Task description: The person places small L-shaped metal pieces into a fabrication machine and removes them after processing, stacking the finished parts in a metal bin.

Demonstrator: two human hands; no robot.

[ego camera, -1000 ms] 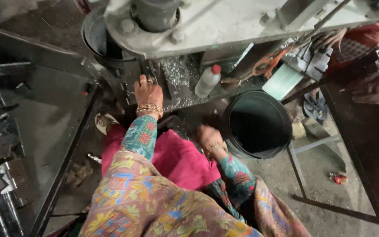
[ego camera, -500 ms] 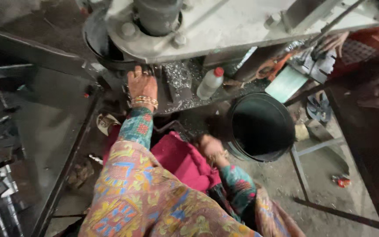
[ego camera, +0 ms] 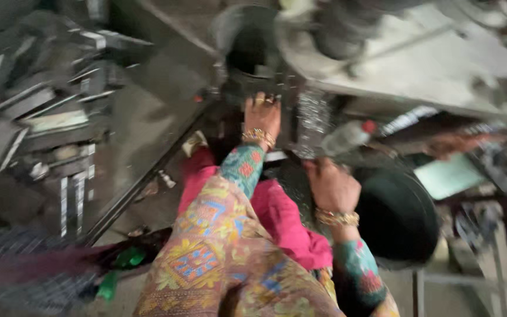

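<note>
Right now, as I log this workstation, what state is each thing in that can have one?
Left hand: flat, fingers spread on the grey metal machine; grip open.
Right hand: reaching near the glittering metal scrap pile; grip unclear through blur.
Clear plastic bottle with red cap: capped, lying tilted.
Round black bucket: upright, mouth open, contents not visible.

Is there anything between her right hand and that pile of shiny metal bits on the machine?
Nothing visible. The right hand sits just below the metal bits, with open space between them; the picture is blurred, though.
</note>
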